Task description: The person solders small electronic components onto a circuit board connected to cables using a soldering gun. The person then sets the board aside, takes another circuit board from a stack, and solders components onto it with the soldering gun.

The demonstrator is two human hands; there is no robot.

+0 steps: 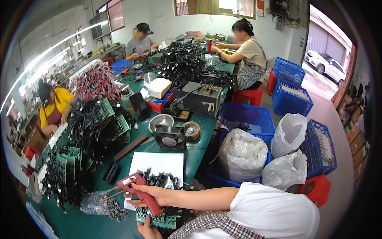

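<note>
My right hand [149,195] is wrapped around the handle of a red soldering gun [149,201], whose tip points left. By that tip lie a clear plastic bag [94,204] and a heap of small metal parts [117,211]. Below the gun, my left hand [148,230] grips the edge of a green circuit board panel [165,221], thumb on top; its other fingers are mostly hidden. Black cables [159,178] with plugs lie beyond the panel, on a white sheet [153,159].
Piles of black cables with green boards [67,171] line the left side. A small black fan [169,137], metal bowl [161,121] and grey metal box [201,98] stand ahead. Blue crates [248,115] and white sacks [243,157] are at right. Other people sit around the table.
</note>
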